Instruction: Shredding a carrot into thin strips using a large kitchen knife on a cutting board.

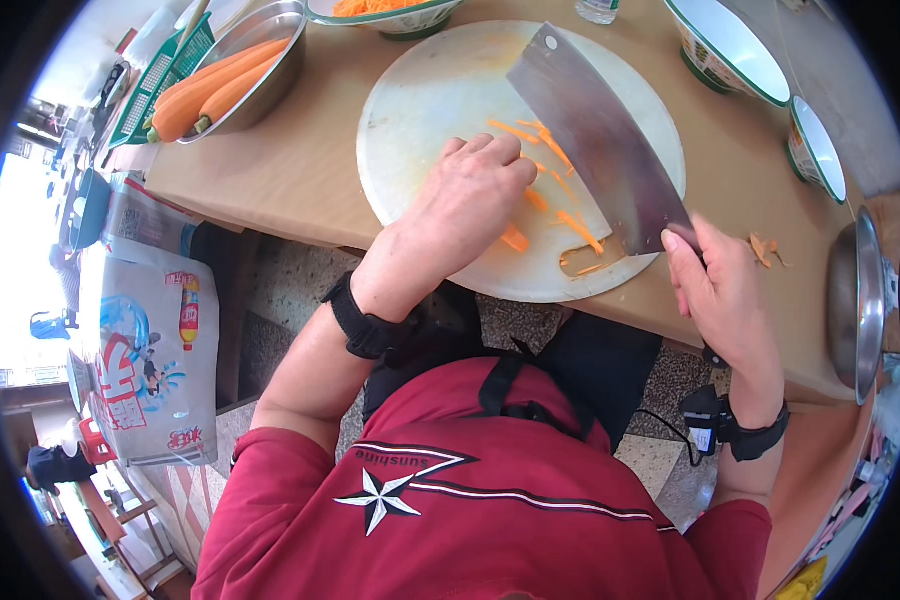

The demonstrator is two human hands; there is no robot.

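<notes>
My right hand grips the handle of a wide cleaver, whose blade lies slanted over the right half of a round white cutting board. Over the middle of the board my left hand is curled, knuckles up; its fingertips and whatever may be under them are hidden. Carrot strips are scattered between the hand and the blade, some by the board's handle slot. A thicker carrot piece rests just below my left hand.
Whole carrots lie in a steel bowl at the upper left, beside a green basket. Shredded carrot fills a bowl behind the board. Bowls and a steel basin stand right, near carrot scraps.
</notes>
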